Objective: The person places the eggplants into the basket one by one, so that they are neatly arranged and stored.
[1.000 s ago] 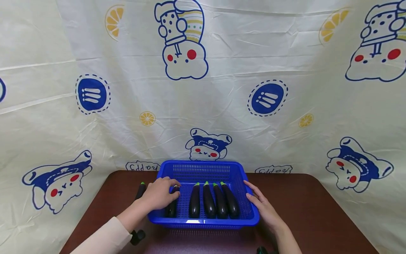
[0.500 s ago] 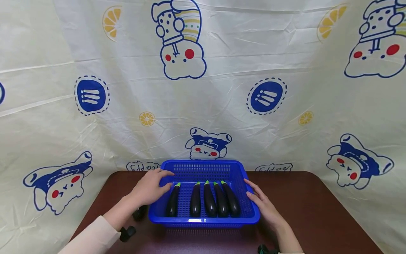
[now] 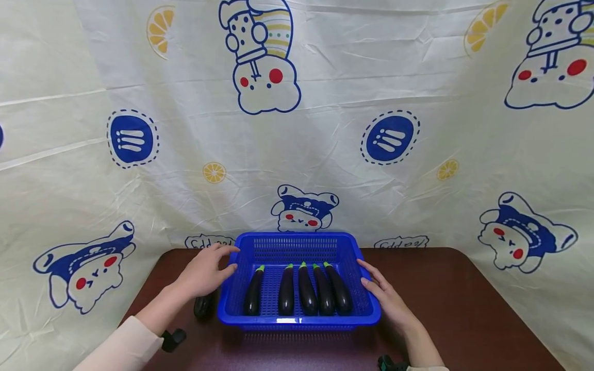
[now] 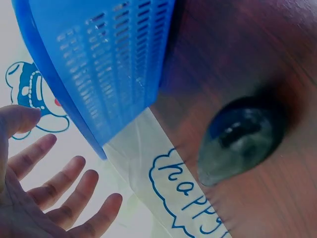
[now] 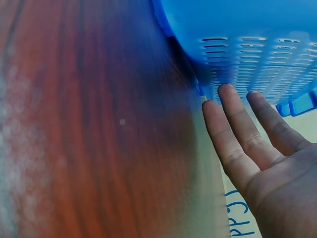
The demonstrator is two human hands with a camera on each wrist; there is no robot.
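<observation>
A blue plastic basket (image 3: 297, 320) holds several dark eggplants (image 3: 308, 293) with green stem ends, lying side by side. The leftmost eggplant (image 3: 253, 293) lies a little apart from the others. My left hand (image 3: 206, 270) is over the basket's left rim with its fingers spread and nothing in its grasp. Below that hand another eggplant (image 4: 242, 136) lies on the table outside the basket, partly hidden by the hand in the head view. My right hand (image 3: 384, 293) rests at the basket's right side; in the right wrist view its fingers (image 5: 237, 116) reach out straight along the slotted wall.
The basket stands on a dark brown table (image 3: 445, 309). Behind it hangs a white sheet (image 3: 306, 149) printed with cartoon figures and orange slices. Dark straps show at the left wrist (image 3: 172, 340) and the right wrist (image 3: 392, 363).
My left hand has drawn back leftward from the leftmost eggplant, out of the basket to its left rim, leaving that eggplant inside. My right hand stays at the right side.
</observation>
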